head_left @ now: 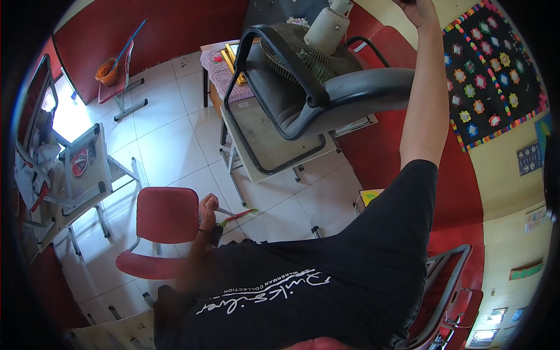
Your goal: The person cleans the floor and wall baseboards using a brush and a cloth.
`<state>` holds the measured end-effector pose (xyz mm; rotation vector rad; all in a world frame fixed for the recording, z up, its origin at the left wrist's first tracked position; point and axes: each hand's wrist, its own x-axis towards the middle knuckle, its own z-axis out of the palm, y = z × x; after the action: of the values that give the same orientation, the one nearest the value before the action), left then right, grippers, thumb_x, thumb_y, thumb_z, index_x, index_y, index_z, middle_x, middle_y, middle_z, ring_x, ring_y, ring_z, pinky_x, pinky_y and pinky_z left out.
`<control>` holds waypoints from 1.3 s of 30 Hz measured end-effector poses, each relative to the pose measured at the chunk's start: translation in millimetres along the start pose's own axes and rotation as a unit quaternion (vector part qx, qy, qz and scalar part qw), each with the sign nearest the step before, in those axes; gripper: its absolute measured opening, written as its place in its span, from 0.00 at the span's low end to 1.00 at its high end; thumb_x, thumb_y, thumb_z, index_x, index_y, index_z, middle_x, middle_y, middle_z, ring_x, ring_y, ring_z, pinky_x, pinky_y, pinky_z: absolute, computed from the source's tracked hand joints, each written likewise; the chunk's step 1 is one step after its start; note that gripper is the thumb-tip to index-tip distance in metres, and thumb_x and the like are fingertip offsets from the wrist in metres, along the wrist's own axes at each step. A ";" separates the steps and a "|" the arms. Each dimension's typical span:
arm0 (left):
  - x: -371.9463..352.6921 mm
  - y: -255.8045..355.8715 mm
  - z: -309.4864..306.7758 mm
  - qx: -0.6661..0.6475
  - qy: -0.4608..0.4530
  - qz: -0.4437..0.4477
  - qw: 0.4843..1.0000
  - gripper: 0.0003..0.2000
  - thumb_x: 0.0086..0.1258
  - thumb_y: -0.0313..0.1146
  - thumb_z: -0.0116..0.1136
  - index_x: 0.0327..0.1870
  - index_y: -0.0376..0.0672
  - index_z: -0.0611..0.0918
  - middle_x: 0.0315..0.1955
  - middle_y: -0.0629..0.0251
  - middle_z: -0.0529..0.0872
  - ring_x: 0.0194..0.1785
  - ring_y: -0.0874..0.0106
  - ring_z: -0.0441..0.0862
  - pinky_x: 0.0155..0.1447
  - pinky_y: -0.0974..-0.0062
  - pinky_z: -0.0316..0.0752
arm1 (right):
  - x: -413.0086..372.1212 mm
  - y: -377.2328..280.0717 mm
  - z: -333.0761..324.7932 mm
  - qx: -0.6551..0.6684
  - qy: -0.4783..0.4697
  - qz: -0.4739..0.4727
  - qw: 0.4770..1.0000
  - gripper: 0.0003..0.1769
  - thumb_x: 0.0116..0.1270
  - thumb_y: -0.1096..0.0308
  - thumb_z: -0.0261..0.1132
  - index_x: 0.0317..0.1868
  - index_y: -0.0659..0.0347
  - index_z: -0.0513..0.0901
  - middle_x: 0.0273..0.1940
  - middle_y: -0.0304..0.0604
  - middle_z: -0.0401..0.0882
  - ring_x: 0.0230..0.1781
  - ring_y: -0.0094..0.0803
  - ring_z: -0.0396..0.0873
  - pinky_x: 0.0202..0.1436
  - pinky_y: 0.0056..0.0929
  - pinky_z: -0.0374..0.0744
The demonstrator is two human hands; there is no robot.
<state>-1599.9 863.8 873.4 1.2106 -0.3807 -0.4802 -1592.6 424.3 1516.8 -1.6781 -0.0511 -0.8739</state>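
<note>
My left hand [208, 211] is closed beside the red chair's backrest [167, 214]. A thin grey rod [225, 212] shows at its fingers, near a red and green strip [238, 216]; what the hand grips is unclear. On the right, my bare arm reaches up past the office chair. My right hand [417, 10] is cut off by the top edge, with something dark at it and most fingers hidden. The black office chair [367, 87] lies tipped on a table [251, 131], with a grey fan [326, 32] over its seat.
Desks and stacked chairs [81, 169] stand at the left. An orange pot [107, 73] with a blue stick sits on a chair at the back left. More red chairs [461, 309] are at the lower right. A decorated black cloth [490, 73] hangs on the right wall.
</note>
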 end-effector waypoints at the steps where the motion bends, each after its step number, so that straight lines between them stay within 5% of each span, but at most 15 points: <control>1: -0.1 -1.3 -1.1 0.003 -0.003 -0.003 1.000 0.16 0.75 0.39 0.45 0.24 0.41 0.71 0.17 0.77 0.62 0.23 0.84 0.55 0.27 0.80 0.49 | -0.2 1.1 0.7 -0.004 -0.005 -0.005 1.000 0.27 0.61 0.80 0.57 0.62 0.57 0.68 0.53 0.48 0.73 0.51 0.43 0.77 0.51 0.45 0.85; 10: 2.8 -2.8 -7.0 0.009 0.002 -0.007 1.000 0.16 0.74 0.38 0.44 0.24 0.41 0.71 0.17 0.76 0.63 0.23 0.84 0.56 0.28 0.80 0.50 | 7.4 8.6 -3.4 -0.012 0.029 0.023 0.999 0.20 0.70 0.49 0.62 0.55 0.52 0.79 0.52 0.40 0.79 0.47 0.36 0.77 0.43 0.39 0.80; 16: 2.3 0.7 -5.8 0.009 0.001 -0.005 1.000 0.16 0.74 0.38 0.44 0.24 0.40 0.72 0.17 0.76 0.64 0.23 0.83 0.56 0.28 0.80 0.50 | 19.7 20.0 3.5 0.066 0.032 0.077 0.994 0.24 0.72 0.42 0.57 0.55 0.50 0.78 0.49 0.41 0.81 0.47 0.36 0.79 0.43 0.41 0.81; 32: 1.6 -1.4 -11.0 0.017 0.008 -0.001 1.000 0.17 0.76 0.38 0.43 0.24 0.40 0.73 0.17 0.75 0.64 0.23 0.83 0.57 0.28 0.80 0.52 | 12.9 12.7 18.4 0.022 0.066 0.031 0.997 0.28 0.69 0.38 0.52 0.57 0.49 0.77 0.52 0.39 0.81 0.49 0.38 0.81 0.41 0.41 0.85; 38: 4.0 -5.0 -10.3 0.027 0.006 0.007 1.000 0.18 0.76 0.39 0.42 0.24 0.41 0.72 0.18 0.74 0.66 0.23 0.82 0.59 0.28 0.79 0.53 | 13.6 14.3 9.9 0.088 0.062 0.036 0.994 0.22 0.72 0.47 0.53 0.55 0.53 0.77 0.52 0.42 0.80 0.49 0.38 0.80 0.44 0.40 0.85; 39: 5.6 -11.7 -9.9 0.017 0.001 0.011 1.000 0.18 0.76 0.39 0.43 0.23 0.41 0.72 0.18 0.74 0.66 0.23 0.82 0.59 0.28 0.78 0.54 | 14.4 15.1 5.0 0.104 0.040 0.020 0.994 0.17 0.71 0.55 0.56 0.52 0.56 0.77 0.50 0.44 0.79 0.49 0.39 0.79 0.45 0.39 0.85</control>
<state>-1591.8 865.4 859.4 1.2386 -0.4012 -0.4561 -1572.7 417.9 1512.3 -1.4440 -0.0525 -0.8748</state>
